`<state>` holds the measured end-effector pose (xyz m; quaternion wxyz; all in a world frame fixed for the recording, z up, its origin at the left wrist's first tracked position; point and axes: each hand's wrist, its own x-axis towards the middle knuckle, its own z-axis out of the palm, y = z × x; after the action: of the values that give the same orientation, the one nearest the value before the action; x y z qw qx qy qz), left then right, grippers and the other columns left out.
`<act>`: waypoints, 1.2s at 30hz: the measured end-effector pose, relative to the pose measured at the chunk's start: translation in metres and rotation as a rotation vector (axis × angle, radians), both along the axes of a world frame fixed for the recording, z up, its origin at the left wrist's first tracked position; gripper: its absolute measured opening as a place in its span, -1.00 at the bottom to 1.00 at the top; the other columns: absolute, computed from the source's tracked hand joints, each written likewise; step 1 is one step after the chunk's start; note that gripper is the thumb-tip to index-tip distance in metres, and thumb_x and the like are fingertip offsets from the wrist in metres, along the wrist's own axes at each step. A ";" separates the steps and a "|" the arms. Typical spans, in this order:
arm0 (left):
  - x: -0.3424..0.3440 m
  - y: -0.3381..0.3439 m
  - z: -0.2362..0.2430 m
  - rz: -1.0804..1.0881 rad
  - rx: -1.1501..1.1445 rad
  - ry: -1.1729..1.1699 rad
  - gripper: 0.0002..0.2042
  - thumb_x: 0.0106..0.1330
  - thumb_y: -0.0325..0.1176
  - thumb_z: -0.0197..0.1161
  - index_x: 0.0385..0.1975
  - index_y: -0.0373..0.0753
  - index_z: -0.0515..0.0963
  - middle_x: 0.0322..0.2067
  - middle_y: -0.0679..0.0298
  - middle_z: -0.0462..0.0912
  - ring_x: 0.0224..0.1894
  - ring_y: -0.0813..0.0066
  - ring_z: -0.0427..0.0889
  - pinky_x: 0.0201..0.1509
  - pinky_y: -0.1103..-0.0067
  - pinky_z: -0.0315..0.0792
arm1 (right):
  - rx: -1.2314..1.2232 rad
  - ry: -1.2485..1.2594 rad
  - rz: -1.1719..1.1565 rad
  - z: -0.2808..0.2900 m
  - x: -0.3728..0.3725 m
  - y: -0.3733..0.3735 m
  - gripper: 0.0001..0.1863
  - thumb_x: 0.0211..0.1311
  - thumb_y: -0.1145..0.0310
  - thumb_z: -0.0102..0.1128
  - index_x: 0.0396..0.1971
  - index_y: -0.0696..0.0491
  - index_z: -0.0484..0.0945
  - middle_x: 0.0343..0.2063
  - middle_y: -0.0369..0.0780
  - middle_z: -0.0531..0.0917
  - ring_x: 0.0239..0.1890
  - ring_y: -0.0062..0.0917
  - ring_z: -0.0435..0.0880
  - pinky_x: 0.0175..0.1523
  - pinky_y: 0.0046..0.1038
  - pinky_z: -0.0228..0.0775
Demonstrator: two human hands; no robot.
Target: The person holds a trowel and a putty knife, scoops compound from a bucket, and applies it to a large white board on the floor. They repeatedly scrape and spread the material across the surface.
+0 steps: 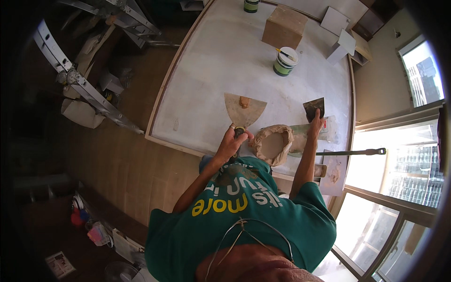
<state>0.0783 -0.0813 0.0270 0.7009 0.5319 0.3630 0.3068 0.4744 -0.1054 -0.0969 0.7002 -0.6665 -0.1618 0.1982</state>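
My left hand (pixel 231 142) is closed round the handle of a wide putty knife (pixel 239 113), its blade pointing away from me. A lump of tan putty (pixel 244 102) sits near the far edge of that blade. In my right hand (pixel 317 124) is a smaller, dark, square-bladed scraper (pixel 313 107), with a finger lying along its back. Between my hands, close to my body, an opened paper bag (pixel 274 145) with a rolled-down rim holds pale greyish powder. All of this is over a large whitish work surface (pixel 202 89).
On the surface stand a white-and-green tub (pixel 285 62) with a yellow-handled tool on it, a cardboard box (pixel 284 26) and another tub (pixel 251 5). A dark pole (pixel 352 152) juts out at right, near windows (pixel 399 160). An aluminium ladder (pixel 94 96) stands at left.
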 end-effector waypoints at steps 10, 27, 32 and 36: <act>0.008 0.012 0.003 0.153 0.010 -0.096 -0.68 0.33 -0.40 0.11 0.06 -0.31 0.37 -0.19 0.17 0.63 -0.08 0.44 0.59 0.18 0.44 0.40 | -0.071 0.310 0.259 -0.052 -0.142 -0.005 -0.48 0.33 0.04 0.20 0.04 0.20 0.50 -0.17 -0.17 0.65 -0.22 -0.47 0.66 -0.23 -0.46 0.57; 0.002 0.006 0.009 0.190 0.012 -0.069 -0.66 0.29 -0.39 0.12 0.04 -0.34 0.37 -0.21 0.18 0.64 -0.11 0.44 0.58 0.12 0.48 0.38 | 0.476 0.540 -0.121 -0.017 0.014 0.025 -0.51 0.38 0.13 0.16 0.15 0.14 0.39 0.00 -0.11 0.58 -0.06 -0.31 0.60 -0.07 -0.24 0.58; 0.005 0.025 0.017 0.231 0.006 -0.082 -0.67 0.28 -0.36 0.13 0.00 -0.36 0.38 -0.25 0.16 0.65 -0.13 0.44 0.59 0.13 0.48 0.39 | 0.621 0.339 -0.074 0.064 0.064 0.001 -0.44 0.44 0.00 0.01 0.07 0.26 0.35 -0.20 -0.04 0.60 -0.28 -0.40 0.63 -0.21 -0.55 0.58; 0.009 0.054 0.024 0.216 0.123 -0.142 -0.74 0.33 -0.41 0.13 -0.02 -0.34 0.39 -0.27 0.19 0.65 -0.14 0.45 0.63 0.08 0.49 0.45 | 0.478 0.426 0.145 0.090 -0.010 0.011 -0.52 0.43 -0.05 0.03 -0.04 0.12 0.40 -0.38 -0.15 0.59 -0.46 -0.56 0.52 -0.39 -0.58 0.43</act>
<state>0.0870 -0.0272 0.0512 0.6536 0.5088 0.3482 0.4389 0.4642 -0.0947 -0.0066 0.8390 -0.4133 -0.1007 0.3392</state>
